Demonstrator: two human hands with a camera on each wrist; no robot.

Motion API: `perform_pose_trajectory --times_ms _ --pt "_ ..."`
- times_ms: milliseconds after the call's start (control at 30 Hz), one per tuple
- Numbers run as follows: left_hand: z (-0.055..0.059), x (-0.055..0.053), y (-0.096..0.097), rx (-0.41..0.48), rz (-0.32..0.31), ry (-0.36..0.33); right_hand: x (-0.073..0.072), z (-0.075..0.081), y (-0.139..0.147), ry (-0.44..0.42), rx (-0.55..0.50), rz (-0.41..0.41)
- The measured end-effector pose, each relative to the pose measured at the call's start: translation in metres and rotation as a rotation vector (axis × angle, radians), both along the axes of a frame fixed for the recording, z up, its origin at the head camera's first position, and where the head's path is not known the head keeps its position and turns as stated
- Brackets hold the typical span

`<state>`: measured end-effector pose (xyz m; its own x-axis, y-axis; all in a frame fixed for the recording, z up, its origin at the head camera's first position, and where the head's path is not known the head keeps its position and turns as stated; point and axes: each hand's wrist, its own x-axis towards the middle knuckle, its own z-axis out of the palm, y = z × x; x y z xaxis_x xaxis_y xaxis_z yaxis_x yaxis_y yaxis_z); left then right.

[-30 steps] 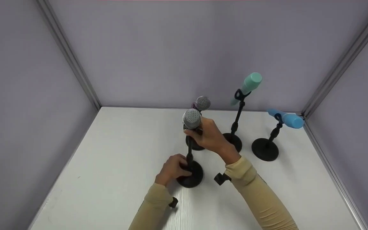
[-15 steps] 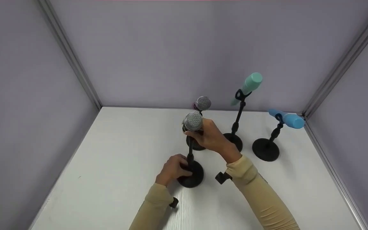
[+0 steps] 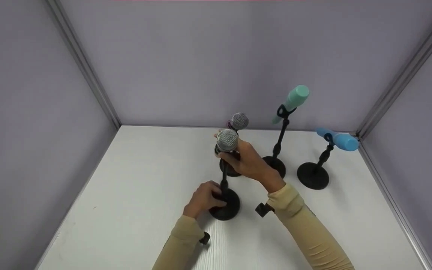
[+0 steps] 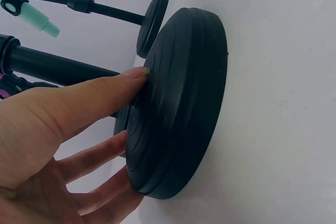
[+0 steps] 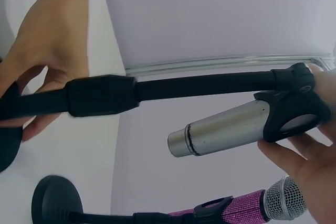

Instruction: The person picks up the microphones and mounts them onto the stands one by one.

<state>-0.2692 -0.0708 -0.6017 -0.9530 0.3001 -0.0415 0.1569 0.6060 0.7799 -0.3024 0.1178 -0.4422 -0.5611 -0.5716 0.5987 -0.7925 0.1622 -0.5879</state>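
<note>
Over a white surface (image 3: pixel 144 187), the left grip (image 3: pixel 203 197) clasps a round black stand base (image 3: pixel 231 209); above it, the right grip (image 3: pixel 251 161) clasps a silver metal microphone (image 5: pixel 226 129) at its black clip (image 5: pixel 281 111) (a purple-bodied microphone (image 5: pixel 244 208) just beyond).

— Which colours do you see?
— From the silver mic (image 3: pixel 227 140) in the head view: at one o'clock, a magenta mic (image 5: pixel 244 209) with fine grid pattern; at two, a mint mic (image 3: pixel 296 96); at three, a blue mic (image 3: pixel 345 142).
— And the other things?
— Every stand (image 4: pixel 184 87) is black, the table (image 3: pixel 144 165) is white, the walls (image 3: pixel 163 67) are greyish lilac, both sleeves (image 3: pixel 298 217) are beige.
</note>
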Motion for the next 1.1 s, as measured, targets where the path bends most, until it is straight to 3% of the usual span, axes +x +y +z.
perform_pose_trajectory --times_ms 200,467,700,900,1100 --pt "0.002 0.001 0.001 0.019 0.004 -0.024 0.012 -0.006 0.015 -0.106 0.017 -0.028" --pt "0.004 0.003 -0.003 0.010 0.011 -0.037 0.027 -0.019 0.033 -0.161 0.074 -0.178" --pt "0.002 0.003 -0.002 0.006 0.019 -0.044 0.030 -0.041 0.028 -0.219 0.189 -0.138" --pt "0.004 0.002 0.000 -0.008 0.010 -0.033 0.034 -0.059 0.019 -0.253 0.159 -0.162" --pt "0.006 0.003 0.000 -0.020 0.015 -0.030 0.036 -0.064 0.014 -0.244 0.110 -0.157"
